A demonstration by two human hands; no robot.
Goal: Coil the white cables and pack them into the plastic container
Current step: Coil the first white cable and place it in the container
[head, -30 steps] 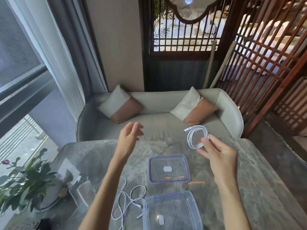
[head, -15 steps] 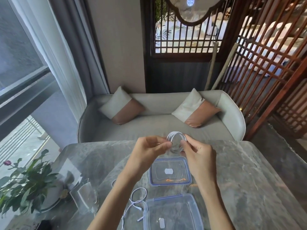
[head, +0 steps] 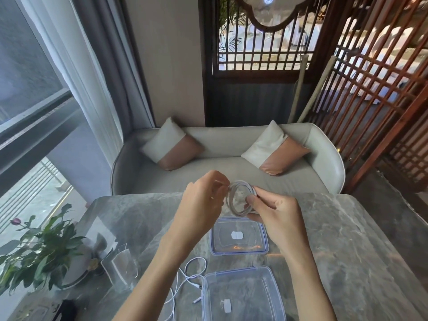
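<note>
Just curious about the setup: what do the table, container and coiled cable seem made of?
Table: probably polished marble or stone, grey, veined, glossy with reflections. Container: clear plastic, see-through, blue-edged rim. Cable: white, likely a soft plastic sheath, since it bends into a tight coil.

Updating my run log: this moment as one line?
step: coiling | left hand: pinches cable coil | right hand: holds cable coil | container: open, no cable inside | loose cable: on table

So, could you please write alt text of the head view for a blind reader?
The left hand and right hand hold a coiled white cable above a marble table. Nearer lie a plastic container, its apparent lid and a loose white cable.
</note>
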